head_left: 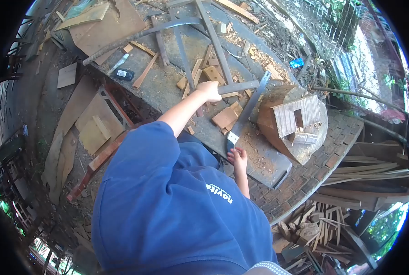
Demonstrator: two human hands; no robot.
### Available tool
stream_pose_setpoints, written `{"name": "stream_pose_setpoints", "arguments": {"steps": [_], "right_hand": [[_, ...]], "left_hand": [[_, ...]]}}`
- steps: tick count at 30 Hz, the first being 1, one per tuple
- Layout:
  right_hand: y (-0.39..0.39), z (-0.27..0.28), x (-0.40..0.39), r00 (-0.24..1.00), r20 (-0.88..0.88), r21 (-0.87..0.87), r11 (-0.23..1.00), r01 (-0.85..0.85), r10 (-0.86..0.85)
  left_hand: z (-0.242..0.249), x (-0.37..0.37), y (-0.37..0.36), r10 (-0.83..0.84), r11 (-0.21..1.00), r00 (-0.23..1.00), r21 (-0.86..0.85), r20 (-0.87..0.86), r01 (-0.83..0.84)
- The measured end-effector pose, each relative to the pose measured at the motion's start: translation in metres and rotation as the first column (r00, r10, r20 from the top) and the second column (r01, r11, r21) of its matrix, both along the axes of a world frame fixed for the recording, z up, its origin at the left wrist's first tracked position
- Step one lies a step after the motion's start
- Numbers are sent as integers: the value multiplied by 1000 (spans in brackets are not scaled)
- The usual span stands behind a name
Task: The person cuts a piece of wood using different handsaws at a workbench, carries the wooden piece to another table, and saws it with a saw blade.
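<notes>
My left hand (209,91) is wrapped round one end of a wooden frame saw (216,43), whose bars stretch away over the bench. Below and to the right, my right hand (238,157) has its fingers loosely apart. Its fingertips are right by the dark handle end of a long flat metal blade (251,106), which has a pale plate near the handle. Small wood blocks (225,118) lie between the saw and the blade. To the right of the blade, a small wooden house-shaped piece (297,117) sits on a thick cut log (269,120).
A curved-handled tool (142,34), a black phone-like object (124,74) and wood offcuts (146,71) lie on the bench. Brick paving (335,146) edges it at right, with scrap wood (321,229) below. A chain-link fence (328,23) stands beyond.
</notes>
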State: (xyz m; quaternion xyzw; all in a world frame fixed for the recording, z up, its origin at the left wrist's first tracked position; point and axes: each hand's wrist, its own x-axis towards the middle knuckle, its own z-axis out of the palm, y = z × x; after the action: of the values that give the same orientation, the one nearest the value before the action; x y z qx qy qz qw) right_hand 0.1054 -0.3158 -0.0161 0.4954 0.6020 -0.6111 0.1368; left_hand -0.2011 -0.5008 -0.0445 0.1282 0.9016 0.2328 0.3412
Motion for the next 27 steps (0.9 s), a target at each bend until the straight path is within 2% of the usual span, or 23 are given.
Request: {"name": "stream_pose_setpoints", "arguments": {"steps": [1,2,3,4,6,8,9,10,11,12,13,15,16,18,19,21,24,25,27], "right_hand": [[-7,10,-12,996,-76,-75,997,30,-36],[-12,19,-27,986,-152,-151,987,51,-74],[-17,30,-45,985,-156,-152,987,50,-74],[-23,42,-63,954,-265,-214,973,83,-140],[-25,52,-96,868,-436,-335,938,90,-239],[-23,67,-132,786,-556,-397,917,35,-271],[-23,74,-149,744,-631,-353,936,-22,-221],[-22,85,-166,705,-671,-385,920,-69,-228],[-22,98,-181,665,-714,-390,914,-115,-221],[-25,110,-193,621,-754,-391,906,-162,-215],[-28,121,-202,619,-757,-386,907,-168,-208],[-32,143,-215,535,-831,-325,914,-244,-152],[-34,154,-219,532,-835,-316,914,-254,-141],[-41,170,-223,516,-856,-170,939,-299,9],[-44,176,-226,514,-858,-165,938,-304,16],[-51,186,-235,648,-761,-164,956,-244,35],[-61,192,-249,698,-702,-94,953,-287,141],[-67,197,-248,659,-725,2,958,-288,200],[-77,202,-246,636,-749,6,961,-275,187]], "left_hand": [[16,4,-2,-4,1000,1000,-1,0,4],[35,7,-5,26,995,999,94,25,-29],[47,11,-8,56,980,997,188,52,-64],[52,17,-8,57,980,997,188,48,-65],[62,27,-5,151,955,970,282,-193,-93],[62,38,3,252,878,946,460,-203,-135],[68,43,8,301,817,941,551,-153,-172],[76,47,13,344,745,934,634,-97,-208],[90,50,16,347,742,933,637,-98,-209],[107,51,20,362,688,931,684,-34,-242],[118,52,20,373,628,927,727,30,-277],[126,55,20,384,595,922,753,39,-280],[129,54,20,389,568,920,773,50,-282],[135,51,14,367,575,928,770,58,-276],[137,51,11,338,591,939,761,68,-268],[140,50,7,324,581,941,764,100,-281],[155,49,-3,284,560,945,772,161,-300],[161,49,-7,262,548,946,777,192,-309],[154,50,-6,239,504,946,804,220,-314]]}}
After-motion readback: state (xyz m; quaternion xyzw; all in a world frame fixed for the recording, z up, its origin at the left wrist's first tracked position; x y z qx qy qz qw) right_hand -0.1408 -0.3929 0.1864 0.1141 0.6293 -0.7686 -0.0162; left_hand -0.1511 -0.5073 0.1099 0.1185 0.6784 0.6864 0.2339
